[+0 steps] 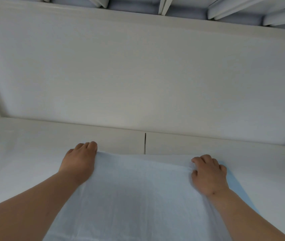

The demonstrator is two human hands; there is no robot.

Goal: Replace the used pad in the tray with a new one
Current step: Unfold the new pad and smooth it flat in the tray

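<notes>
Both hands gripping far edge of pale blue-white pad (138,192). Left hand (79,162) curling fingers over pad's far left corner, holding it. Right hand (208,173) pinching bunched fabric at far right corner, fingers bent. Pad lying spread on white tray (34,153) floor, near its back wall (138,75). Dark narrow slot (145,143) sitting just beyond pad edge, between hands.

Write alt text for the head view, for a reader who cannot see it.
Both hands hold the far edge of a pale blue pad spread over a white tray: left hand at its left corner, right hand bunching its right corner. A white wall rises behind.
</notes>
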